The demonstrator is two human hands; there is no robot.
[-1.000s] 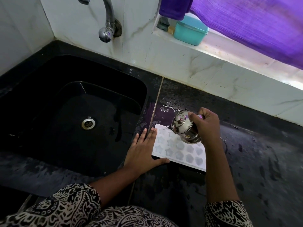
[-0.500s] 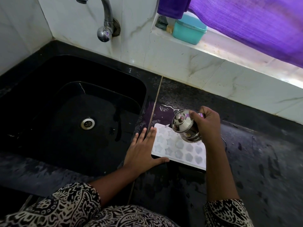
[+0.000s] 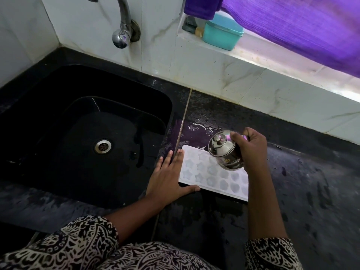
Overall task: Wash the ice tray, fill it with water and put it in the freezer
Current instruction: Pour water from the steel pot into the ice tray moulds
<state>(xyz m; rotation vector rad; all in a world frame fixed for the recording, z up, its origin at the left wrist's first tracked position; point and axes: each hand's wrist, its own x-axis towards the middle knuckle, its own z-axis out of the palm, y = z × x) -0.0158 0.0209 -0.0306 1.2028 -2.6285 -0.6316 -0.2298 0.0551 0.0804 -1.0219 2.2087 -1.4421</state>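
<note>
A white ice tray (image 3: pixel 206 172) with star and heart shaped cells lies flat on the wet black counter, just right of the sink. My left hand (image 3: pixel 168 174) rests flat against the tray's left end, fingers straight, thumb along its near edge. My right hand (image 3: pixel 251 149) grips a small lidded steel pot (image 3: pixel 224 150), tilted over the tray's far side with its lid facing left. The pot and my right wrist hide part of the tray.
The black sink (image 3: pixel 87 133) with its drain (image 3: pixel 103 146) lies to the left under a steel tap (image 3: pixel 124 30). A teal box (image 3: pixel 222 32) sits on the marble ledge beneath a purple curtain (image 3: pixel 302 26). The black counter (image 3: pixel 311 191) stretches right, wet in patches.
The view has shifted slightly. Both hands, the pot and the tray stay in nearly the same place.
</note>
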